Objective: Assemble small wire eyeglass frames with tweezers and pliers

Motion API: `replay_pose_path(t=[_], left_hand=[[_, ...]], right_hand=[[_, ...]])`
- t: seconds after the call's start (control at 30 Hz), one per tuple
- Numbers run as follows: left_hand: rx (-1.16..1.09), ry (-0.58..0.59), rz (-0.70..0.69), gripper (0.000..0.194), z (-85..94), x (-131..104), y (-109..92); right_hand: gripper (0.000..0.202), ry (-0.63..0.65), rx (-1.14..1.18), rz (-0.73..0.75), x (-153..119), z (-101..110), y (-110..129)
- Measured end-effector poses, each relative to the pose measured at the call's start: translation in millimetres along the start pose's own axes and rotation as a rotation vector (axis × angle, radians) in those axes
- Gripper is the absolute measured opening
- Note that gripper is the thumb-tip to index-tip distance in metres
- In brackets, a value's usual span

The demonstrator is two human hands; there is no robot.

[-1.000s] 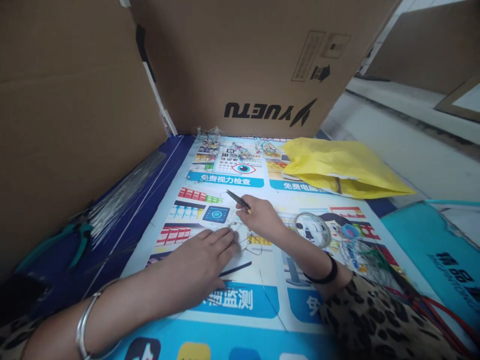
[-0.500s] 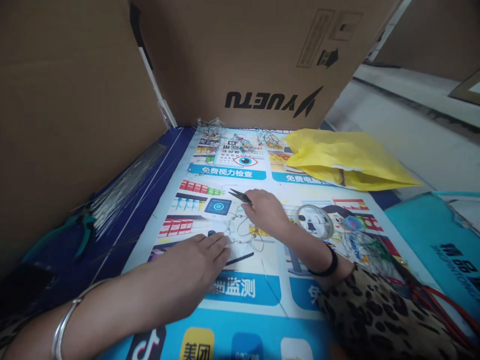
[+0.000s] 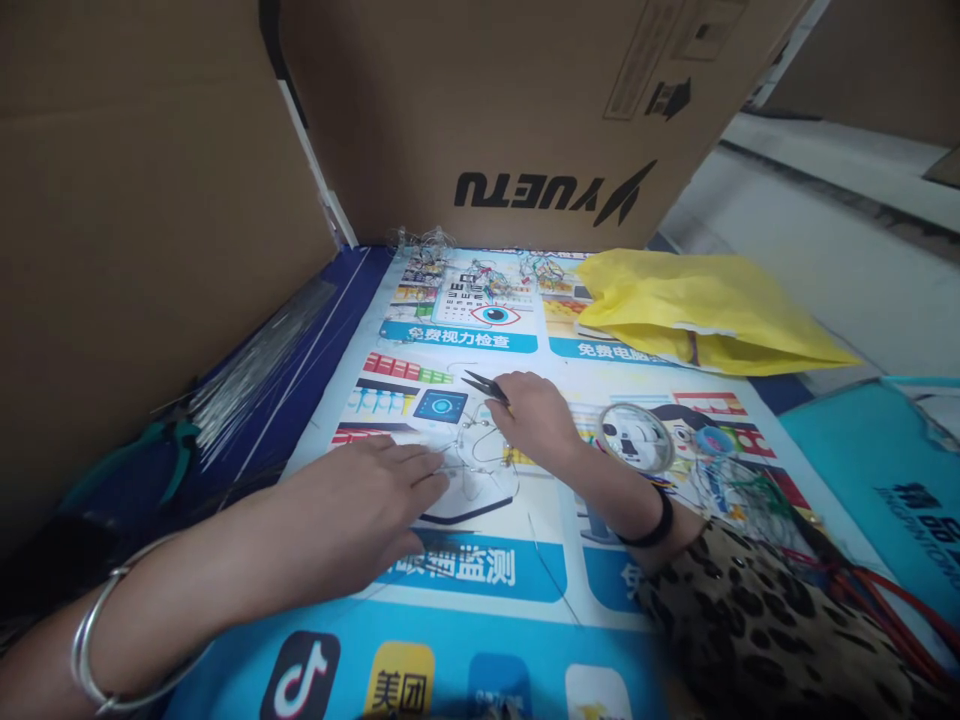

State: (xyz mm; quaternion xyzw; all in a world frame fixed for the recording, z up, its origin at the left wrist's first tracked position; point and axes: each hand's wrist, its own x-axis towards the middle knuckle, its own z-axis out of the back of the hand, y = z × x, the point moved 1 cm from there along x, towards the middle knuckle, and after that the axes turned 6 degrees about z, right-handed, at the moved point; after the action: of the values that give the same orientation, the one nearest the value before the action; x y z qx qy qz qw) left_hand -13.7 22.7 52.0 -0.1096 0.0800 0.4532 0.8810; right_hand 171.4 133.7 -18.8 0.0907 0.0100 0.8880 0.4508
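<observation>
My right hand [image 3: 534, 418] is closed around dark, narrow-nosed pliers [image 3: 484, 385], their slightly parted jaws pointing left. Just below it, a loop of thin wire with small round beads [image 3: 481, 452] lies on the printed sheet [image 3: 480, 395]. To the left of this loop is my left hand [image 3: 379, 510], palm down with its fingers stretched out, its fingertips close to the loop's edge. Nothing shows in the left hand, though its underside is hidden. A loose thin wire [image 3: 551, 565] lies below the loop.
Straight wires [image 3: 251, 375] and teal-handled pliers [image 3: 178, 462] lie at left. Tangled wire pieces [image 3: 424, 245] are by the cardboard wall [image 3: 480, 110]. At right are a yellow bag [image 3: 697, 300], a clear ring [image 3: 637, 438], red handles [image 3: 892, 610] and a teal bag [image 3: 862, 480].
My left hand has slid a little left, away from the beaded wire loop. The right hand still grips the pliers in nearly the same place. The view has shifted slightly.
</observation>
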Motion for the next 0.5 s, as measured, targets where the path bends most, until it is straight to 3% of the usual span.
replay_pose_path(t=[0.5], left_hand=[[-0.032, 0.016, -0.111, 0.054, -11.7, 0.6, -15.7]], right_hand=[[0.021, 0.034, 0.005, -0.012, -0.5, 1.7, 2.3]])
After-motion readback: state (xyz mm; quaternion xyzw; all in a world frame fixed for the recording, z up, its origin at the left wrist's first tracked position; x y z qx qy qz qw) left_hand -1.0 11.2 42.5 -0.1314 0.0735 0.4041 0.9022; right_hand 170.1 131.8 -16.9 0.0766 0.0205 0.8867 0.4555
